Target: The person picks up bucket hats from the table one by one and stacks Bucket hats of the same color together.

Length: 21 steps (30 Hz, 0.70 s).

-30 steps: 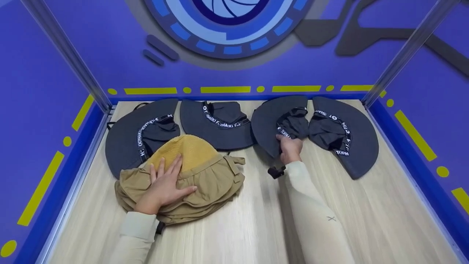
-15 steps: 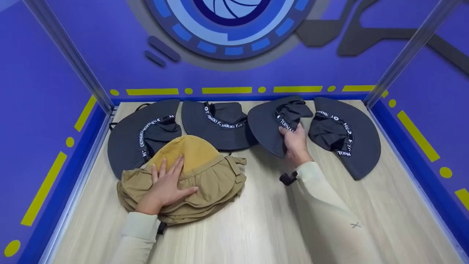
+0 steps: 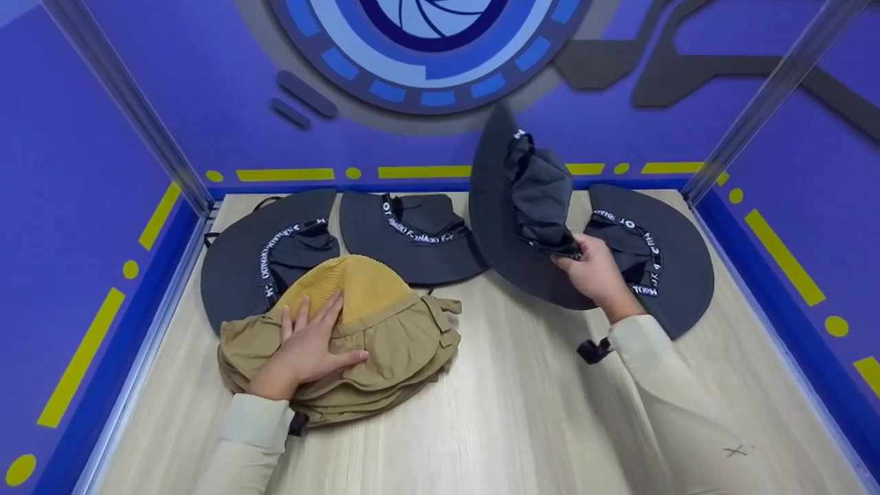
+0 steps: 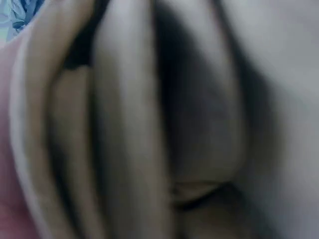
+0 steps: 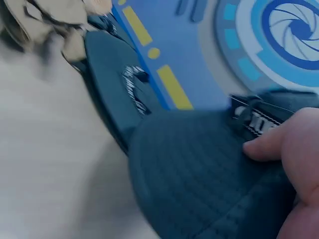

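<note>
In the head view my right hand (image 3: 595, 275) pinches a dark grey bucket hat (image 3: 498, 227) at its inner band, thumb on the brim side. The hat is tilted up on edge, its brim to the left and its crumpled crown facing right. My left hand (image 3: 309, 344) lies flat with fingers spread on a stack of khaki hats (image 3: 399, 350), whose top one has a yellow corduroy crown (image 3: 375, 285). Stacked khaki brims (image 4: 129, 119) fill the left wrist view, blurred. The right wrist view shows my thumb (image 5: 269, 144) on the lettered band of the held hat (image 5: 204, 164).
Three more dark grey hats lie along the back wall: one at left (image 3: 234, 261), partly under the khaki stack, one in the middle (image 3: 371, 234) and one at right (image 3: 677, 254), partly behind my right hand. Blue panels (image 3: 412, 148) enclose the wooden table (image 3: 481, 412) on three sides.
My right hand has lifted the dark grey hat off the table, turned it up on edge and shifted to the right. My left hand stays on the khaki stack.
</note>
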Motion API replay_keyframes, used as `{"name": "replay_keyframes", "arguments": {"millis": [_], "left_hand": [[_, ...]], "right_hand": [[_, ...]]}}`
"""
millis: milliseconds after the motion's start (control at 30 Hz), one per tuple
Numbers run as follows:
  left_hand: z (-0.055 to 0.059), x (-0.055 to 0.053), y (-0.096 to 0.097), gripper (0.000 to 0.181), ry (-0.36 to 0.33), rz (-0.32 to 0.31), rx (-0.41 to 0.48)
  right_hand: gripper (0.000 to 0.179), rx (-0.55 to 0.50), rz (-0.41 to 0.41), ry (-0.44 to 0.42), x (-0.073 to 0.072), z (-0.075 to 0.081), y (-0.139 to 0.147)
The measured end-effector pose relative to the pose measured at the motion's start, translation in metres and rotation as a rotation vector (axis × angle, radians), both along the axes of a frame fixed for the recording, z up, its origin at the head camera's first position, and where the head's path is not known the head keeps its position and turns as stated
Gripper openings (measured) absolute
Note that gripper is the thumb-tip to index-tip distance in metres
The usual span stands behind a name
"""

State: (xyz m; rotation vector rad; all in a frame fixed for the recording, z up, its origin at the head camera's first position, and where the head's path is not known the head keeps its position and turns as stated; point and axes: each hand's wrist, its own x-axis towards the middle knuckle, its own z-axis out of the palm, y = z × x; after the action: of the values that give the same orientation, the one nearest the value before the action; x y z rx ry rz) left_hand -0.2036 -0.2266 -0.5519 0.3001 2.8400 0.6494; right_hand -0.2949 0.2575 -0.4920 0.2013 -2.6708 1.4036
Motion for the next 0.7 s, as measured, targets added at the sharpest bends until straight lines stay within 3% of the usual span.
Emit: {"name": "replay_keyframes", "arguments": {"millis": [167, 300, 400, 533, 633, 700], "left_hand": [[0.028, -0.001, 0.002, 0.127, -0.076, 0.015, -0.017], [0.059, -0.005, 0.011, 0.126, -0.075, 0.006, -0.037], [0.082, -0.009, 0.021, 0.117, 0.023, -0.003, -0.065], [0.102, -0.018, 0.041, 0.106, 0.234, -0.027, -0.097], [0.111, -0.024, 0.057, 0.099, 0.392, -0.066, -0.041], [0.115, -0.029, 0.066, 0.098, 0.485, -0.093, 0.055]], "right_hand": [[0.005, 0.134, 0.068, 0.035, 0.007, 0.022, 0.027], [0.006, 0.191, 0.145, 0.024, 0.013, 0.042, 0.044], [0.013, 0.236, 0.2, 0.031, 0.017, 0.055, 0.054], [0.022, 0.308, 0.295, 0.047, 0.023, 0.068, 0.061], [0.027, 0.343, 0.389, 0.027, 0.028, 0.078, 0.06], [0.03, 0.345, 0.446, 0.009, 0.031, 0.084, 0.057]]}}
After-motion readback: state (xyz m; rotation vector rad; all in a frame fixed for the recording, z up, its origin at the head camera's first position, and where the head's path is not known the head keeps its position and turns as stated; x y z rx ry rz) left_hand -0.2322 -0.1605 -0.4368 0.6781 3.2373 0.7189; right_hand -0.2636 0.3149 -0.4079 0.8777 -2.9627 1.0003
